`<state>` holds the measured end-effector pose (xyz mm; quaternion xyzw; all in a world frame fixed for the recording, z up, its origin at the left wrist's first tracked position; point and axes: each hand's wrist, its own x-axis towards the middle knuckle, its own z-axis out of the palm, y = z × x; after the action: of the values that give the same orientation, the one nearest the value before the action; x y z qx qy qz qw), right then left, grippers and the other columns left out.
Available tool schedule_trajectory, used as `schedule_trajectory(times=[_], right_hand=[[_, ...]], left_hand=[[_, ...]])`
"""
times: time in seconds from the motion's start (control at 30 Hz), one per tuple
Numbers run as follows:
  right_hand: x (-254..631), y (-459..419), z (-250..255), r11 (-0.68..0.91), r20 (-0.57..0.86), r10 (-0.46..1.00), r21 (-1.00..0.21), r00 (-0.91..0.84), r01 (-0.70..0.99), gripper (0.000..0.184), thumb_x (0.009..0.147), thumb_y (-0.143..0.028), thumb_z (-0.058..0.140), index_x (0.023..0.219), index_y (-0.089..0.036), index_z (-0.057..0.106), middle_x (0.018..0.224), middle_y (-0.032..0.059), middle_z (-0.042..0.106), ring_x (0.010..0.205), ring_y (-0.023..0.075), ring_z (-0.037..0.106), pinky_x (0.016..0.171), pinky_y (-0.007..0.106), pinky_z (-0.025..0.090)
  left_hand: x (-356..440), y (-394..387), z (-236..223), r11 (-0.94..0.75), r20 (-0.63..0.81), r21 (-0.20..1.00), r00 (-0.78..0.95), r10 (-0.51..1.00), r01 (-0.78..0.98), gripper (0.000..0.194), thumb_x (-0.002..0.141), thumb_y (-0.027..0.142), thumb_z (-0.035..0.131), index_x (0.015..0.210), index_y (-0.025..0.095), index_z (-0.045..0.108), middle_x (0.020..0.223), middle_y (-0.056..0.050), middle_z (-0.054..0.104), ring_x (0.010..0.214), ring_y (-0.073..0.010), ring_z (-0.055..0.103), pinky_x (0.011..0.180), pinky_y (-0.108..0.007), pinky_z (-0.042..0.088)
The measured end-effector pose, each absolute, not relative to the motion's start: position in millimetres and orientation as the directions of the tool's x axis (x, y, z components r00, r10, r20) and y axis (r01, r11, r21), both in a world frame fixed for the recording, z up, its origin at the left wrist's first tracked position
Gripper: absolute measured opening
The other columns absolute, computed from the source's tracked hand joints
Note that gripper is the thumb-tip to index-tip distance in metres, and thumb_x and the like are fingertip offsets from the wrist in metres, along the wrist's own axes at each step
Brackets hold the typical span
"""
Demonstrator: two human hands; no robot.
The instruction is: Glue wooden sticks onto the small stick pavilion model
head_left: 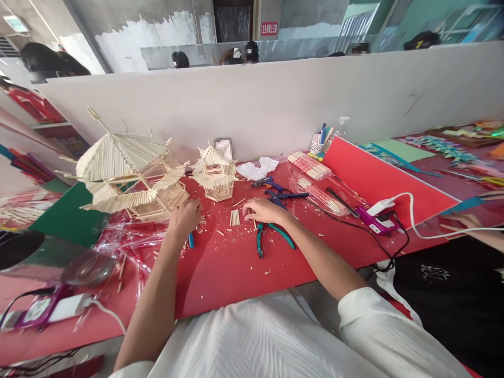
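Note:
My left hand is closed on the red table, its fingers curled and what they hold, if anything, hidden. A blue object of unclear kind lies just below it. My right hand is also closed, its fingertips bent down near the green-handled pliers. Whatever those fingers hold does not show. Between both hands lies a small panel of wooden sticks set side by side. Behind my left hand stands a large stick-built pavilion with a layered roof; a smaller stick tower stands to its right.
Blue-handled tools and bagged sticks lie beyond my right hand. A purple power strip with cables sits right, before a red board. Clear plastic wrapping and a jar are left. Someone's arm shows far right.

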<state>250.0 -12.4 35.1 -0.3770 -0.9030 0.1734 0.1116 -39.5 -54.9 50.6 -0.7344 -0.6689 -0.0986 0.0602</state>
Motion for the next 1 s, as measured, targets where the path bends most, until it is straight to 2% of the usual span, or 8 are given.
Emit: schedule_trajectory(times=[0.2,0.27,0.4,0.5,0.63,0.73,0.87,1.0], right_hand=[[242,-13,28,0.702,0.029,0.689,-0.273,-0.724,0.657,0.011,0.091,-0.013,0.063,0.091,-0.019,0.072,0.099,0.0077,0.075,0.097,0.0224,0.067,0.082,0.029,0.043],[242,-14,28,0.753,0.01,0.633,-0.242,-0.774,0.612,0.013,0.092,-0.013,0.061,0.09,-0.018,0.072,0.101,0.0084,0.074,0.098,0.0231,0.067,0.083,0.03,0.043],[247,-12,31,0.815,0.033,0.514,-0.329,-0.857,0.476,0.018,0.097,-0.016,0.057,0.095,-0.02,0.074,0.103,0.0063,0.074,0.098,0.0213,0.066,0.085,0.03,0.044],[254,-9,34,0.803,0.091,0.557,-0.312,-0.826,0.507,0.02,0.097,-0.015,0.055,0.1,-0.02,0.074,0.106,0.0075,0.073,0.1,0.0223,0.066,0.088,0.032,0.044],[265,-7,39,0.778,0.046,0.613,-0.209,-0.789,0.593,0.022,0.092,-0.01,0.056,0.095,-0.02,0.075,0.104,0.0076,0.073,0.099,0.0235,0.066,0.086,0.032,0.043],[269,-7,40,0.778,0.013,0.617,-0.162,-0.787,0.607,0.024,0.09,-0.008,0.055,0.091,-0.022,0.076,0.099,0.0065,0.074,0.097,0.0228,0.066,0.083,0.03,0.041],[269,-7,39,0.769,0.022,0.634,-0.122,-0.773,0.627,0.023,0.089,-0.009,0.055,0.09,-0.02,0.075,0.097,0.007,0.074,0.096,0.0226,0.066,0.081,0.029,0.039],[265,-8,39,0.745,0.074,0.666,-0.089,-0.742,0.661,0.023,0.091,-0.009,0.053,0.091,-0.019,0.073,0.097,0.0077,0.074,0.093,0.0217,0.066,0.08,0.03,0.038]], left_hand=[[-50,-53,50,0.011,0.175,0.007,-0.012,0.984,1.0,0.027,0.091,0.023,0.045,0.087,0.022,0.072,0.089,-0.011,0.075,0.085,-0.0268,0.071,0.073,-0.032,0.049],[-47,-52,48,-0.098,0.174,0.06,0.087,0.981,0.993,0.027,0.093,0.026,0.046,0.092,0.023,0.072,0.094,-0.009,0.076,0.088,-0.0254,0.071,0.076,-0.031,0.05],[-25,-53,37,-0.449,0.169,0.218,0.42,0.892,0.866,0.029,0.097,0.029,0.043,0.102,0.026,0.072,0.107,-0.006,0.074,0.093,-0.0225,0.07,0.083,-0.031,0.051],[0,-58,28,-0.632,0.211,0.258,0.596,0.775,0.731,0.031,0.098,0.026,0.043,0.112,0.026,0.072,0.114,-0.008,0.072,0.107,-0.0239,0.067,0.095,-0.034,0.051],[23,-64,21,-0.756,0.194,0.267,0.735,0.65,0.598,0.033,0.097,0.022,0.047,0.119,0.027,0.071,0.119,-0.008,0.071,0.115,-0.0249,0.063,0.104,-0.039,0.048],[24,-65,19,-0.774,0.182,0.27,0.759,0.625,0.573,0.033,0.096,0.019,0.049,0.118,0.027,0.072,0.116,-0.008,0.072,0.111,-0.0239,0.065,0.103,-0.039,0.049],[13,-58,14,-0.714,0.271,0.272,0.661,0.7,0.645,0.034,0.097,0.015,0.045,0.119,0.02,0.069,0.118,-0.012,0.069,0.109,-0.0237,0.065,0.099,-0.038,0.052],[7,-52,6,-0.689,0.27,0.258,0.634,0.725,0.678,0.048,0.089,0.003,0.043,0.127,0.02,0.067,0.129,-0.013,0.064,0.116,-0.0245,0.064,0.099,-0.038,0.053]])
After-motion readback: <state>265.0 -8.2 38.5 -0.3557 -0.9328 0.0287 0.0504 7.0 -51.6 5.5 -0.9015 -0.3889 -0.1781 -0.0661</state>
